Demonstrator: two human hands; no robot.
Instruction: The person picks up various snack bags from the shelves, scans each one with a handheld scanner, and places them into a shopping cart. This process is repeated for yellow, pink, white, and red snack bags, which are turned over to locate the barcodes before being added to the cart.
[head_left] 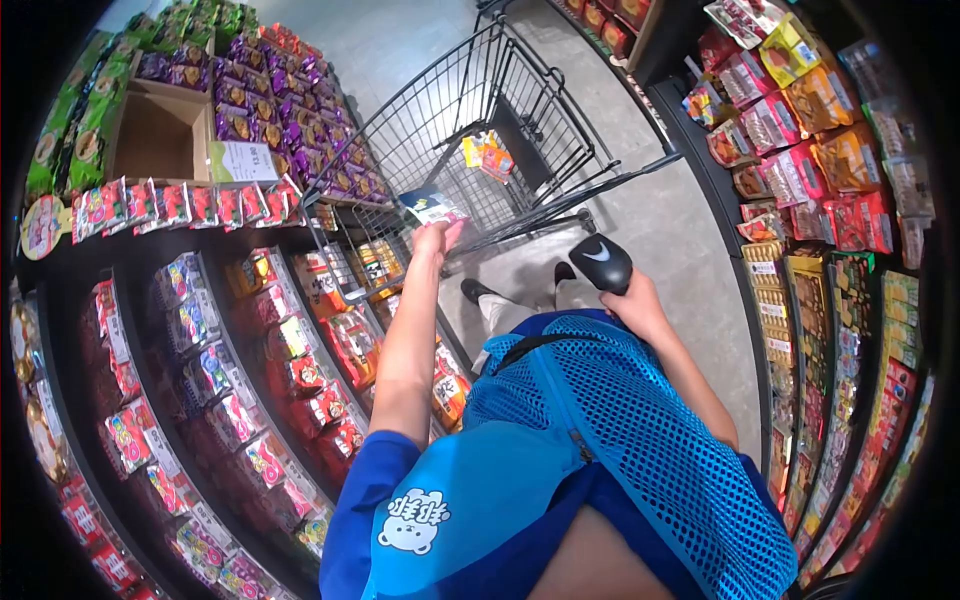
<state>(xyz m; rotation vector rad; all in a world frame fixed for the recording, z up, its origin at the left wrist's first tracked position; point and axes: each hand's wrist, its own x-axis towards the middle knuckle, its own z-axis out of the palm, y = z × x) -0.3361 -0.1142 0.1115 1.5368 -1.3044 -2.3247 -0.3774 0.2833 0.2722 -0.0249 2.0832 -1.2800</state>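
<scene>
My left hand [437, 238] is stretched forward at the near left side of a black wire shopping cart [470, 85]. Its fingers are closed on a small snack packet [428, 203], dark at the top with white and pink parts. Down in the cart lie a yellow packet [480, 149] and an orange-red packet [497, 163]. My right hand [637, 300] is wrapped round a rounded black handheld scanner [600, 264] with a pale curved mark, held apart from the cart handle.
Shelves of bagged sweets [235, 420] run along the left. Purple packs [250, 95] and an open cardboard box [160, 135] sit above them. More hanging snack bags [790, 110] line the right side. Grey floor [700, 300] lies between, and a blue mesh bag [640, 420] hangs at my front.
</scene>
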